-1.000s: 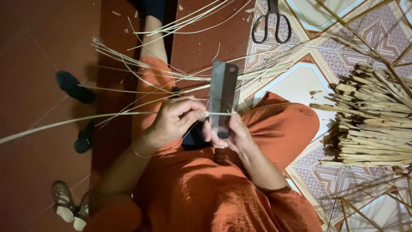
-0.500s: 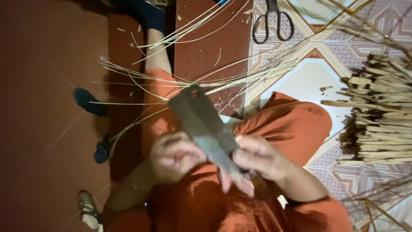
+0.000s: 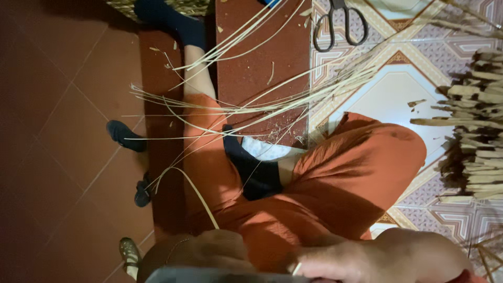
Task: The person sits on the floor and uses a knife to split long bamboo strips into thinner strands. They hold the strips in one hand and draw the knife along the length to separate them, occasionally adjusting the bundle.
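Observation:
Both hands are low at the bottom edge, above my lap in orange trousers (image 3: 340, 178). My left hand (image 3: 209, 250) is closed around a thin pale bamboo strip (image 3: 195, 195) that arcs up and left from it. My right hand (image 3: 367, 259) is curled at the end of a flat grey knife blade (image 3: 225, 275), which lies across the bottom edge just under the left hand. The blade and both hands are partly cut off by the frame. My legs are crossed, with a dark sock (image 3: 251, 173) between them.
Several long thin strips (image 3: 262, 107) fan across my knee and the red floor. Black scissors (image 3: 340, 23) lie on the patterned tiles at the top. A bundle of split bamboo sticks (image 3: 471, 141) fills the right side. Dark sandals (image 3: 126, 136) sit at the left.
The view has tilted up, so hands and knife dropped to the bottom edge. The blade went from upright to slanted to flat, and the strip now curls loose from the left hand.

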